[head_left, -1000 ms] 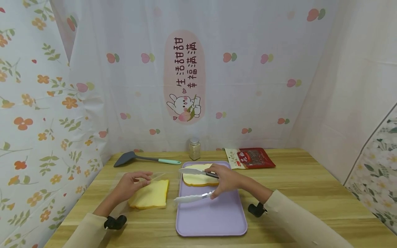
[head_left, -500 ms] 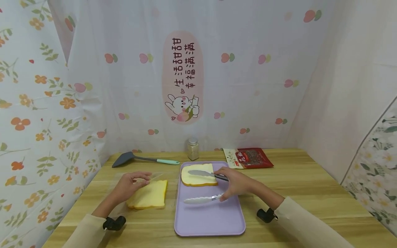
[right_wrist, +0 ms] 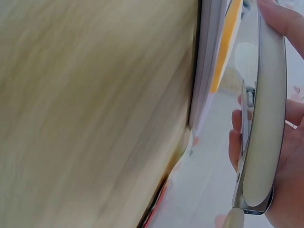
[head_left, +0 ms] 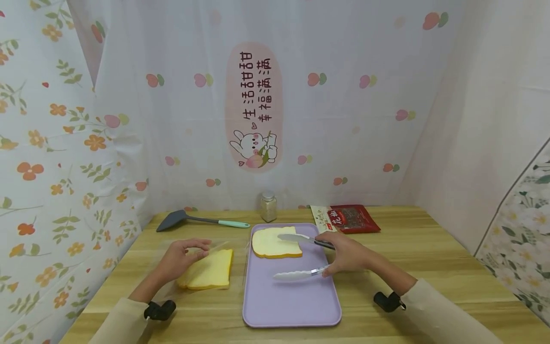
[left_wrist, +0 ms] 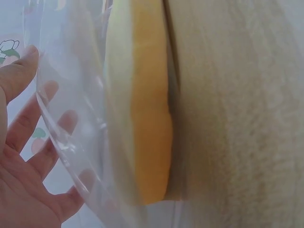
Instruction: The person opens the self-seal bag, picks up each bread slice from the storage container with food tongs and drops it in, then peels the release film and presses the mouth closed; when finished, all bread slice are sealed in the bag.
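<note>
My right hand (head_left: 350, 253) grips a pair of tongs (head_left: 296, 275), its two arms spread wide over the purple tray (head_left: 292, 305). Between the tong tips there is nothing. A bread slice (head_left: 272, 243) lies flat on the tray's far half, with the upper tong arm overlapping it in the head view. To the left of the tray, my left hand (head_left: 182, 260) holds up the edge of a clear plastic bag (left_wrist: 71, 109), thumb and fingers at its rim. Another bread slice (head_left: 210, 272) lies inside the bag; in the left wrist view its orange crust (left_wrist: 151, 123) shows.
A dark spatula with a mint handle (head_left: 234, 223) lies at the back left. Behind the tray stands a small glass jar (head_left: 268, 208), and a red and white spice packet (head_left: 348, 218) lies to its right. A patterned curtain (head_left: 343, 119) borders the wooden table.
My right hand has moved rightward with the tongs, from the bag side of the tray to its right side. The left hand, the bag and both bread slices stay put.
</note>
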`<control>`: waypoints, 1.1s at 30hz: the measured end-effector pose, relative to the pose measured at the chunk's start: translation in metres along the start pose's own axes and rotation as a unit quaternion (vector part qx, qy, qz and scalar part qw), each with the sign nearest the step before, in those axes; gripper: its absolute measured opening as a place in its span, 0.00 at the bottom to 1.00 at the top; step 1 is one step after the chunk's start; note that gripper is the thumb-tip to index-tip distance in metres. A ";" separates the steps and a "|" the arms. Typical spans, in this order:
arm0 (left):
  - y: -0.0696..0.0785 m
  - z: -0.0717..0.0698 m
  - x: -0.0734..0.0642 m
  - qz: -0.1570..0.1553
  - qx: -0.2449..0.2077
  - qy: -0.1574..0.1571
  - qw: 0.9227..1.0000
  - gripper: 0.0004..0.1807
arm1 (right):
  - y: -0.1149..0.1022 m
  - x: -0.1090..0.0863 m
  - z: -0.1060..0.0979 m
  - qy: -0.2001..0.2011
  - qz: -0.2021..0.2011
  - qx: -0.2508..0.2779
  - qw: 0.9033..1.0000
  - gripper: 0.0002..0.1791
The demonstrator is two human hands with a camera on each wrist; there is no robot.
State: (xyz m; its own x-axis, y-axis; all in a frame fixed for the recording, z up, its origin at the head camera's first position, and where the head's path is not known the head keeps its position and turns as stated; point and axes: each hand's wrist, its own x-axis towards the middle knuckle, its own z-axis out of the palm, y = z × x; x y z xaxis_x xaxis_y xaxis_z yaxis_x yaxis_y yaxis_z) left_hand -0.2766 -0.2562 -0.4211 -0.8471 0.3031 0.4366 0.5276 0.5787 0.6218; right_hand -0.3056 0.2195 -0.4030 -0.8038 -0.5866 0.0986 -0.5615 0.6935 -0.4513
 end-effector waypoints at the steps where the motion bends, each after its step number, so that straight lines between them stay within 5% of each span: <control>1: -0.001 0.000 0.000 0.002 0.001 0.001 1.000 0.03 | 0.001 -0.001 -0.002 0.001 -0.001 -0.003 1.000 0.52; 10: -0.007 0.000 0.001 0.004 0.003 0.001 1.000 0.04 | 0.014 0.000 -0.011 0.018 0.008 -0.015 1.000 0.52; 21: -0.007 0.000 0.000 -0.008 -0.002 -0.006 1.000 0.05 | 0.036 0.005 -0.015 0.019 0.069 -0.020 0.997 0.53; 33: -0.009 0.000 -0.001 -0.002 0.011 -0.002 1.000 0.03 | 0.053 0.017 -0.027 -0.007 0.053 -0.029 0.998 0.53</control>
State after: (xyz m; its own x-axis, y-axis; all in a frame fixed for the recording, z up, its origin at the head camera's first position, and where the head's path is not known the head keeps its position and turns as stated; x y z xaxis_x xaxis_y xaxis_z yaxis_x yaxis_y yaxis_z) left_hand -0.2806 -0.2616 -0.4269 -0.8490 0.3040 0.4322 0.5234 0.5961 0.6089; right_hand -0.3545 0.2571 -0.4009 -0.8572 -0.5134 0.0409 -0.4837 0.7752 -0.4064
